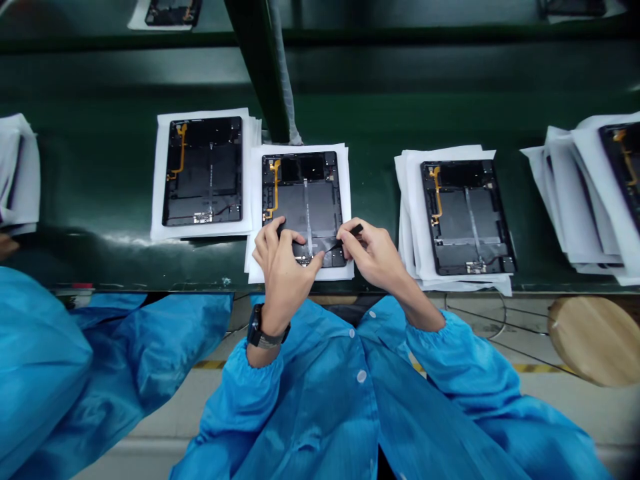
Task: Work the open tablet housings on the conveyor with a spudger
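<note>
An opened black tablet housing [293, 200] lies on white sheets [256, 200] in front of me, with an orange flex cable [275, 183] at its upper left and a pale strip down its middle. My left hand [287, 267] rests over its lower left part, fingers apart, thumb and fingertips touching the housing near a small board at the lower edge. At the lower right, my right hand [367, 250] pinches a thin black tool [356, 230], its narrow tip reaching toward my left thumb. Between my left fingers nothing is visible.
Similar opened tablets lie on white sheets to the left [200, 173] and right [465, 220], with another at the far right edge. A green post [260, 67] rises behind. A person's blue sleeve [40, 360] is at left; a wooden stool [597, 340] stands at lower right.
</note>
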Demonstrator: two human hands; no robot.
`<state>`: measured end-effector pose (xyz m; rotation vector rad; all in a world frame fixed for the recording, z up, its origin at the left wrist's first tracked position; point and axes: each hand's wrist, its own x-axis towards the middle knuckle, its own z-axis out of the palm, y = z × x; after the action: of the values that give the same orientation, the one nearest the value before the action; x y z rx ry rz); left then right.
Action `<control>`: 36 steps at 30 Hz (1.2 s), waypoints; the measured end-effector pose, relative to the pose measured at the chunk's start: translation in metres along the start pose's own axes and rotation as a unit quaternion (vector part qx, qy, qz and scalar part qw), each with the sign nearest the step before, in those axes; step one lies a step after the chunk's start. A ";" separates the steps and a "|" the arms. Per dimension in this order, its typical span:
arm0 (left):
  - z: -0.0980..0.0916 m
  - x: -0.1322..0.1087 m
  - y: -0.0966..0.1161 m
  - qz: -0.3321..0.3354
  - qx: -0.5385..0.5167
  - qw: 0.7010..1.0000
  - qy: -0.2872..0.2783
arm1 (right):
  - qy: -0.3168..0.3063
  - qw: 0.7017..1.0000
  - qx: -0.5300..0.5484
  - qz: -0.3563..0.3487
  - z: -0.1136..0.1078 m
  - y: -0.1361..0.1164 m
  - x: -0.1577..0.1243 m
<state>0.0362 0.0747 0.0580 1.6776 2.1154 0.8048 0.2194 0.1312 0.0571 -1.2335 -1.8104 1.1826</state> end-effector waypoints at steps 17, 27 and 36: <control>0.009 0.002 0.010 -0.042 0.025 0.999 0.013 | 0.043 0.997 0.051 0.040 0.008 0.004 -0.008; 0.010 0.002 0.010 -0.045 0.021 0.999 0.013 | 0.051 0.991 0.120 0.041 0.006 0.006 -0.011; 0.009 0.001 0.006 -0.032 0.014 0.999 0.008 | 0.031 0.995 0.092 0.025 0.007 0.011 -0.012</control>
<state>0.0458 0.0788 0.0547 1.6141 2.1899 0.7758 0.2210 0.1198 0.0441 -1.2020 -1.5949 1.2929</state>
